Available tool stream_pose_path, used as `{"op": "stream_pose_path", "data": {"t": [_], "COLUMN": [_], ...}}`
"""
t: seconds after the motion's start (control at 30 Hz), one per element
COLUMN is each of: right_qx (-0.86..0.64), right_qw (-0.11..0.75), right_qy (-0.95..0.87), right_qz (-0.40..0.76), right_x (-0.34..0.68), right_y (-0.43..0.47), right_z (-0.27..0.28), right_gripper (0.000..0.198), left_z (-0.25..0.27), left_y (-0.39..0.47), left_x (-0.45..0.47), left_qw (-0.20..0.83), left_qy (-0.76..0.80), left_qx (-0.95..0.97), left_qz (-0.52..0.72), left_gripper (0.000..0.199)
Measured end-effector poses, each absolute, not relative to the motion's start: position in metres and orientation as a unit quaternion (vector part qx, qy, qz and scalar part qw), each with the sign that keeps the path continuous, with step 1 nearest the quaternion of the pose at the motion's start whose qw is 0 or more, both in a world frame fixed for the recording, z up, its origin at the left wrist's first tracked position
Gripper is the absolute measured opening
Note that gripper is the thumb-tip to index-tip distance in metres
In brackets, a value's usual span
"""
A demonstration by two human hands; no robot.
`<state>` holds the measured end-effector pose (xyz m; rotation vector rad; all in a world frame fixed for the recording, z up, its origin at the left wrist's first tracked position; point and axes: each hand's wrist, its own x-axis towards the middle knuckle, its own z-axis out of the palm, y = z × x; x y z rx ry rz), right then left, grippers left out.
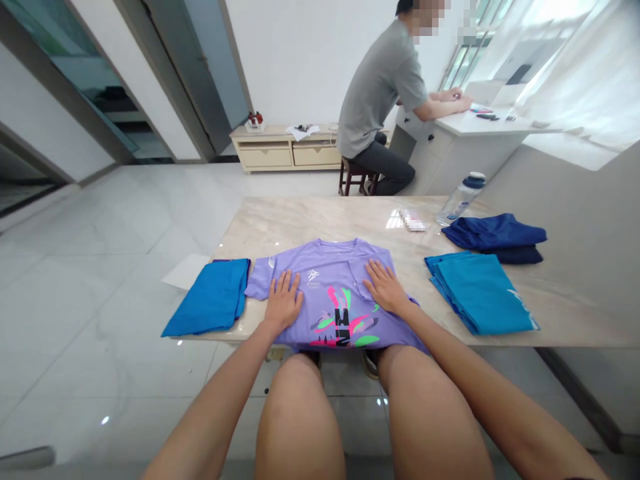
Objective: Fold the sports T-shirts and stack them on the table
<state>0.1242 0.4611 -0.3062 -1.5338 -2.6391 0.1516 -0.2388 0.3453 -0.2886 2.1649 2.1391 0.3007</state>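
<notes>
A purple T-shirt (320, 313) with a colourful print lies spread on the marble-look table (280, 217), its collar toward the far side and its lower part at the near edge. My left hand (284, 300) rests flat on the shirt's left side, fingers extended. On the right side of the chest, my right hand (386, 287) presses down with fingers stretched out. The right sleeve is folded inward over the chest, beside that hand. The left sleeve sticks out sideways, close to a folded blue cloth (210, 300).
On the table's right lie folded teal fabric (485, 290) and dark blue garments (495, 232), with a water bottle (461, 199) behind. A small packet (414, 220) lies near the far edge. Beyond, a person in grey (375, 87) sits at a white desk (480, 123).
</notes>
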Motion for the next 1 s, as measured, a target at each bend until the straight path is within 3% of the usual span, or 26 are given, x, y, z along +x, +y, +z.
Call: {"op": "stream_pose_path", "data": {"t": [0.2, 0.4, 0.53, 0.7, 1.0], "right_qx": [-0.537, -0.496, -0.5, -0.506, -0.52], "right_qw": [0.115, 0.324, 0.409, 0.39, 0.348], "right_qy": [-0.831, -0.8, -0.758, -0.762, -0.773], "right_qz": [0.092, 0.095, 0.088, 0.103, 0.104], "right_x": [0.166, 0.243, 0.267, 0.259, 0.255], "right_y": [0.439, 0.449, 0.442, 0.438, 0.437], "right_z": [-0.324, -0.333, -0.335, -0.326, -0.319], "right_gripper": [0.075, 0.063, 0.053, 0.043, 0.038], "left_z": [-0.283, -0.255, -0.244, -0.245, -0.217], "left_y": [0.326, 0.35, 0.376, 0.403, 0.392], "left_x": [-0.233, -0.261, -0.29, -0.304, -0.296], "left_qw": [0.045, 0.033, 0.036, 0.069, 0.066], "left_qy": [0.646, 0.809, 0.87, 0.911, 0.896], "left_qx": [0.758, 0.57, 0.478, 0.401, 0.434], "left_qz": [0.078, 0.14, 0.116, 0.068, 0.07], "left_gripper": [0.057, 0.038, 0.037, 0.045, 0.036]}}
